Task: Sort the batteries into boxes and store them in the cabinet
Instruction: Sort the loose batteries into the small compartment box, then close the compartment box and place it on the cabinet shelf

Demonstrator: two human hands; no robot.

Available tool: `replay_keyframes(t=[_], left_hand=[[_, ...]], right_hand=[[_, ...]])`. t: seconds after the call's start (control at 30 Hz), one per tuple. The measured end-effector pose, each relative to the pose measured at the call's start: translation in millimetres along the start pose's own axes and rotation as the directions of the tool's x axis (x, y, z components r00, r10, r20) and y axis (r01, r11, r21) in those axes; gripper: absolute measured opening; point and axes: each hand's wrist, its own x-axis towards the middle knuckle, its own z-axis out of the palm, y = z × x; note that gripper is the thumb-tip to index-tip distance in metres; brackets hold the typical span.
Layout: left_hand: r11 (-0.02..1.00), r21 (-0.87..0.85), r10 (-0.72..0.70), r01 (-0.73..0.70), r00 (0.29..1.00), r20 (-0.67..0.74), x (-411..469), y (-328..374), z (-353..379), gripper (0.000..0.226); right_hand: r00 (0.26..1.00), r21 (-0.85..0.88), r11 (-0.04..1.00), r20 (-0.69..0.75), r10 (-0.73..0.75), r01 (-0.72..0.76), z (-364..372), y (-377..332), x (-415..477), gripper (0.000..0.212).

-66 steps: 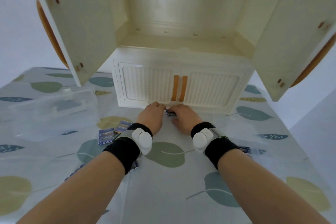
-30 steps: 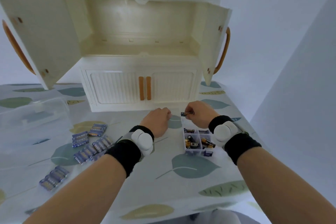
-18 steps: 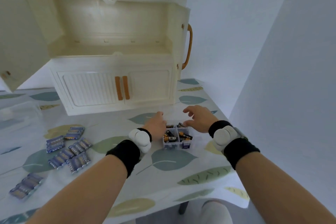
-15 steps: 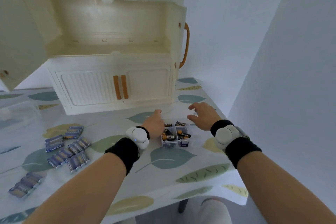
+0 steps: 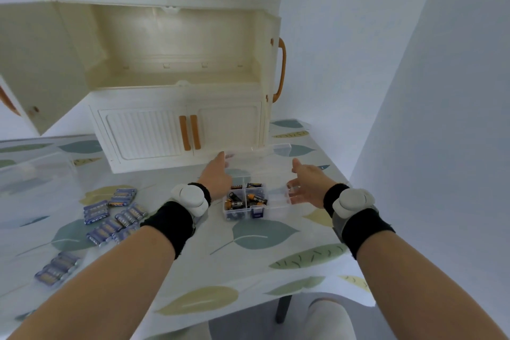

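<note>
A small clear divided box (image 5: pixel 244 211) sits on the leaf-patterned table, with loose black-and-orange batteries (image 5: pixel 242 199) in its left compartments. Its transparent lid (image 5: pixel 262 156) stands open behind it. My left hand (image 5: pixel 216 178) reaches past the box's left side and its fingertips pinch the lid's upper left corner. My right hand (image 5: pixel 306 182) hovers at the box's right end with fingers spread and holds nothing. Several blue shrink-wrapped battery packs (image 5: pixel 110 215) lie to the left. The cream cabinet (image 5: pixel 176 69) stands behind with its middle compartment open and bare.
A large clear tub (image 5: pixel 36 171) stands at far left. Another blue battery pack (image 5: pixel 55 270) lies near the front left. The cabinet's right door (image 5: pixel 271 69) hangs open above the box. The table's right edge (image 5: pixel 342 182) runs just beyond my right hand.
My right hand dropped a battery into the box and opened. Both hands then moved forward to the raised lid. My view swung right and tilted up.
</note>
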Motion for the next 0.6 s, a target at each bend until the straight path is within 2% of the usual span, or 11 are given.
replay_keyframes(t=[0.1, 0.2, 0.3, 0.43, 0.53, 0.6], left_hand=[[0.997, 0.072, 0.005, -0.003, 1.0, -0.027, -9.7, -12.1, -22.0, 0.059], [0.99, 0.138, -0.015, 0.013, 1.0, 0.014, -18.2, -25.5, -34.5, 0.062], [0.989, 0.146, -0.034, 0.029, 0.999, 0.029, -26.9, -28.0, -35.3, 0.06], [0.977, 0.204, 0.067, -0.062, 0.998, -0.017, -41.5, -22.0, -25.1, 0.027], [0.943, 0.292, 0.16, -0.161, 0.987, 0.026, -49.8, -21.0, -11.9, 0.046], [0.895, 0.385, 0.214, -0.226, 0.974, 0.075, -54.1, -20.6, -2.2, 0.048]], right_hand=[[0.999, 0.138, 0.99, 0.031, 0.024, -0.028, 12.0, 4.7, 0.2, 0.05], [0.999, 0.222, 0.974, 0.013, 0.037, -0.039, 12.3, 10.0, 1.1, 0.053], [0.999, 0.22, 0.975, 0.029, 0.028, -0.034, 10.9, 9.1, -0.5, 0.055], [0.993, -0.026, 0.996, 0.077, -0.087, 0.089, 19.3, 14.0, -4.4, 0.068], [0.971, -0.224, 0.946, 0.093, -0.219, 0.235, 28.1, 22.9, -6.9, 0.078], [0.949, -0.408, 0.858, 0.102, -0.297, 0.312, 31.9, 28.8, -7.3, 0.079]])
